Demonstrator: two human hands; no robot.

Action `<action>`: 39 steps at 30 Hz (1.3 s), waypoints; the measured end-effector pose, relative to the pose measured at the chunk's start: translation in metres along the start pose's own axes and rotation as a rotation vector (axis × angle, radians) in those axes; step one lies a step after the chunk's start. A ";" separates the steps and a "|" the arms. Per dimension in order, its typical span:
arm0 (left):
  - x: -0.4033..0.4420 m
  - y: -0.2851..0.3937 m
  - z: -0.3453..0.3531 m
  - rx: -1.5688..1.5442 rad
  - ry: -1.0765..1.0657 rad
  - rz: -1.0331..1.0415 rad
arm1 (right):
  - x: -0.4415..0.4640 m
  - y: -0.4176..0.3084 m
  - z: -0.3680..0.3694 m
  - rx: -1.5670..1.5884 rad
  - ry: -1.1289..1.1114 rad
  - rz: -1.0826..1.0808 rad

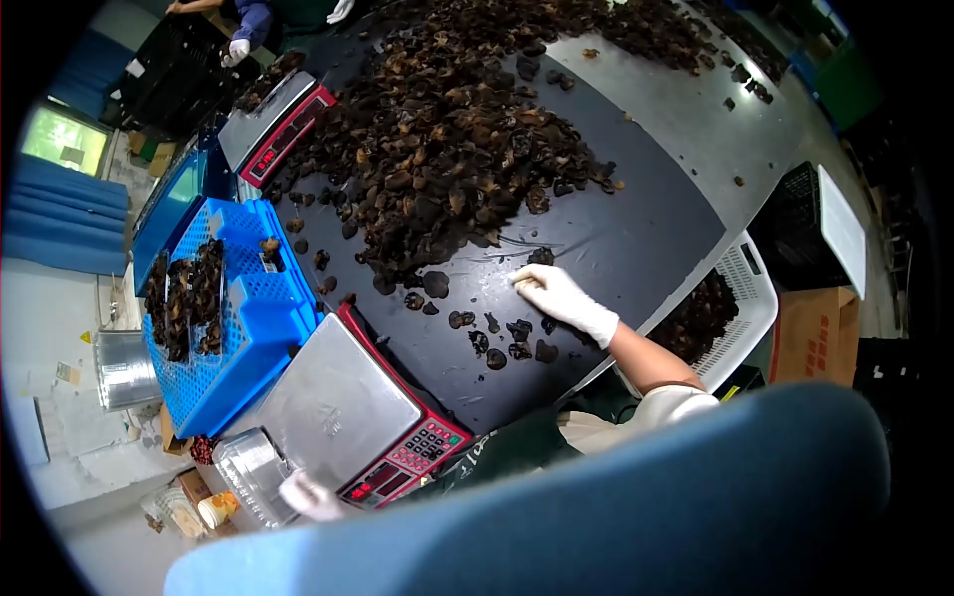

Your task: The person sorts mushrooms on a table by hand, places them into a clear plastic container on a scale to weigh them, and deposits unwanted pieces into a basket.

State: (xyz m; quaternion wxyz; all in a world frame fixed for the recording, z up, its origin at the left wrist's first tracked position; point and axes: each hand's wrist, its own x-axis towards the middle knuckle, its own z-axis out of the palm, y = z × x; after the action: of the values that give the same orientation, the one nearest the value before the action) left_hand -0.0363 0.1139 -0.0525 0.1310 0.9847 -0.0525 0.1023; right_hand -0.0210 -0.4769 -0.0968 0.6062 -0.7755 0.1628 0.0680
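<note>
My right hand (564, 301), in a white glove, hovers over or rests on the black tabletop (636, 238), fingers stretched to the left with nothing visible in them. Just beyond it lies a dark wood ear mushroom (541, 256); several loose ones (519, 331) are scattered to its left and below. A large heap of wood ear mushrooms (437, 149) covers the table's far part. At lower left, my gloved left hand (310, 495) grips the edge of a clear plastic box (250, 467). The box is beside a scale (343, 397) with a steel plate and red keypad panel.
Blue perforated crates (260, 308) at the left bear filled clear boxes (189, 298). A second scale (268, 124) stands farther back. To my right is a white basket (747, 288) of mushrooms beside a cardboard box (815, 338). Another person's gloved hand (236, 52) shows at upper left. Blue fabric blocks the bottom.
</note>
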 end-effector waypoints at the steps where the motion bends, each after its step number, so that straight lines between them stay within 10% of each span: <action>1: -0.002 0.028 0.001 0.002 -0.022 0.084 | 0.003 -0.001 0.010 -0.041 -0.009 -0.134; 10: 0.007 0.172 -0.021 -0.206 0.194 0.139 | 0.027 0.003 0.110 -0.845 -0.059 -0.739; 20: -0.014 0.325 0.116 -0.022 -0.544 0.496 | -0.021 0.010 0.049 -1.050 -0.283 -0.665; 24: -0.037 0.342 0.183 -0.038 -0.418 0.525 | -0.044 0.025 -0.004 -1.083 -0.283 -0.469; 30: -0.050 0.457 0.223 -0.321 -0.427 0.917 | -0.103 0.064 -0.118 -1.146 -0.010 -0.173; 34: -0.065 0.531 0.220 -0.842 -0.821 1.136 | -0.165 0.089 -0.203 -1.238 0.363 0.143; 38: -0.007 0.542 0.140 -0.495 -0.808 0.936 | -0.208 0.085 -0.212 -0.908 0.760 -0.150; 39: -0.002 0.506 0.167 -0.523 -0.484 0.864 | -0.205 0.083 -0.195 -0.820 0.819 -0.411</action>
State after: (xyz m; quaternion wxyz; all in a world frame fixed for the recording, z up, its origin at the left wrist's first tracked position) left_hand -0.0731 -0.4163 -0.0858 0.3012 0.8038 -0.5035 -0.0985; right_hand -0.2594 -0.6472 -0.0610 0.1474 -0.9242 0.1901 -0.2967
